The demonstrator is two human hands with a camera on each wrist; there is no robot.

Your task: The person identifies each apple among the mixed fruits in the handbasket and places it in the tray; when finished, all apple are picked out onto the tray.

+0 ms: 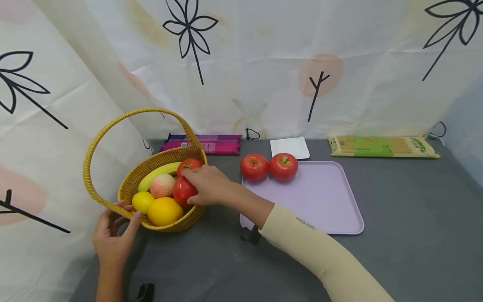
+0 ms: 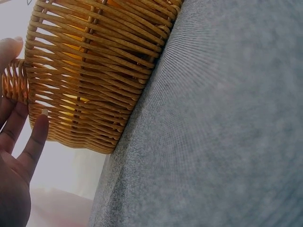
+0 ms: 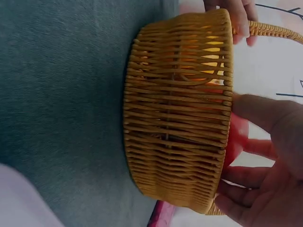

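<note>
A yellow wicker basket (image 1: 185,224) with a tall arched handle (image 1: 89,159) holds fruit. Inside it are a banana (image 1: 158,174), a peach (image 1: 162,186), a lemon (image 1: 143,202), an orange (image 1: 165,212) and two red apples. My right hand (image 1: 211,186) grips the nearer apple (image 1: 183,191) at the basket's right side, thumb at the rim; the other apple (image 1: 188,164) lies behind it, partly covered by the fingers. With thumb and fingers my left hand (image 1: 115,237) pinches the handle's base at the left rim, seen too in the left wrist view.
Two more red apples (image 1: 254,167) sit at the back left of a lilac tray (image 1: 320,201). Along the back lie a purple packet (image 1: 222,144), a white square item (image 1: 289,147) and a yellow-green noodle packet (image 1: 381,147). A dark object (image 1: 145,292) shows at the front edge.
</note>
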